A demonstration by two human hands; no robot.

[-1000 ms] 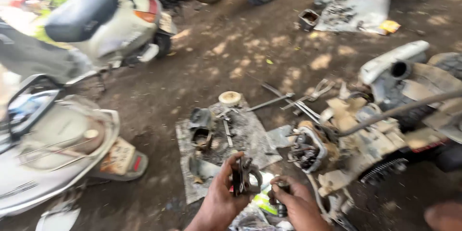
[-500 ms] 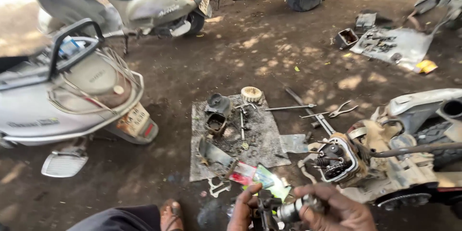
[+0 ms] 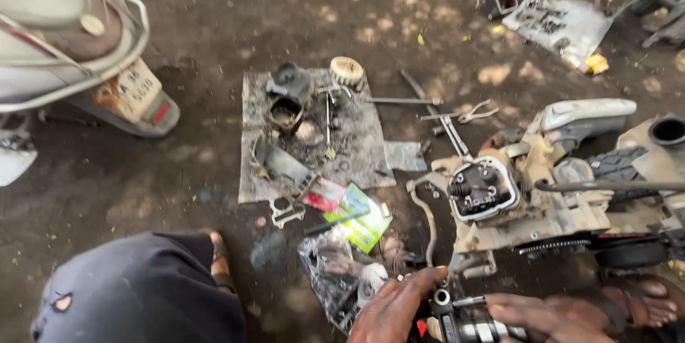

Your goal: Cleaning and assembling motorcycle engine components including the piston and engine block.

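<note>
Since the earlier frame the view has dropped lower; both hands now sit at the bottom edge, nearer the engine (image 3: 485, 189). Left hand (image 3: 396, 309) is curled over the top of a small metal part (image 3: 464, 318), fingers closed on it. Right hand (image 3: 546, 314) is closed around the part's shiny end from the right. Part is held just below the engine, right of a plastic bag (image 3: 332, 275). Greasy cloth (image 3: 314, 136) with loose pieces lies beyond, well apart.
</note>
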